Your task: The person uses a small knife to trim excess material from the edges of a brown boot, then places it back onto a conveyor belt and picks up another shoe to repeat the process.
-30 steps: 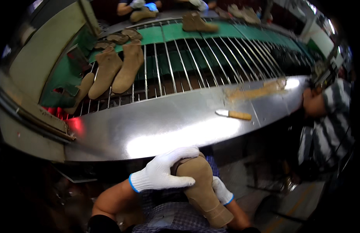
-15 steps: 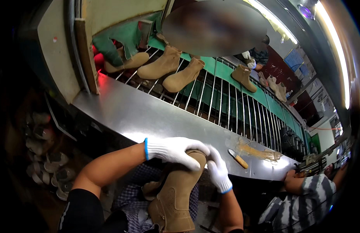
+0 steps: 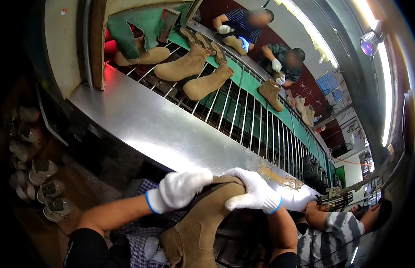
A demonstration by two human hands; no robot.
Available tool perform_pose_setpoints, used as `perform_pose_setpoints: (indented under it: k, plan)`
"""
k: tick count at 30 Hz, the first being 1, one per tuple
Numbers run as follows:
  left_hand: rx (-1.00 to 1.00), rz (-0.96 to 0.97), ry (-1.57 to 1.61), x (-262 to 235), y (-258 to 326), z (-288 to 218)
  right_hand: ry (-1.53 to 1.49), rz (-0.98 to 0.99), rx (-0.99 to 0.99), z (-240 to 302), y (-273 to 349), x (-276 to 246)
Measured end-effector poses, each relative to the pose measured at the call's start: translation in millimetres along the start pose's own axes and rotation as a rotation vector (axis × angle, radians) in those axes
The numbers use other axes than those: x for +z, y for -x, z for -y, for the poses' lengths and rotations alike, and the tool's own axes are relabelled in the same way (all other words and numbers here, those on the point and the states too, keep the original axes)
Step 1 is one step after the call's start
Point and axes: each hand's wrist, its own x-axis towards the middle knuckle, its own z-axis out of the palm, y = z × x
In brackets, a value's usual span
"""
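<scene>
A tan suede boot stands over my lap, its rounded end up and its lower part cut off by the picture's edge. My left hand, in a white knit glove with a blue cuff, is closed at the end of a tan strip or edge along the boot's top. My right hand, gloved the same way, grips that end from the right, its thumb across the suede and its fingers over the far edge. The left fingertips are slightly blurred. Checked cloth lies under the boot.
A metal ledge with a brown stained patch runs before me. Behind it, boots stand on a rod conveyor. Two gloved co-workers work across it; another person's striped sleeve is at right. Shoes lie lower left.
My left hand has shifted left to the strip's end, and my right hand now wraps the boot's top with its thumb across. The view has shifted; the knife on the ledge no longer shows.
</scene>
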Motion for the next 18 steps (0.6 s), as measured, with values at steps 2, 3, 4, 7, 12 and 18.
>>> perform_pose_setpoints:
  k: [2,3,4,7,12,18]
  plan:
    - [0.012,0.022,0.041,5.2,-20.1,9.4,0.07,-0.008,-0.013,4.2,5.3,1.5]
    - [-0.049,0.08,0.176,9.0,-28.2,10.4,0.077,-0.016,-0.009,6.8,7.8,3.4]
    - [-0.099,0.133,0.317,15.9,-37.8,13.6,0.096,-0.031,-0.002,11.4,10.6,2.0]
    - [-0.449,0.494,0.569,8.4,-71.1,12.2,0.159,-0.08,0.032,12.3,21.0,3.6]
    - [-0.598,0.704,0.714,11.7,-79.3,13.3,0.252,-0.172,-0.023,-6.7,32.7,13.4]
    - [-0.633,0.803,0.757,-4.8,-36.1,11.3,0.464,-0.212,-0.011,-27.5,36.4,38.1]
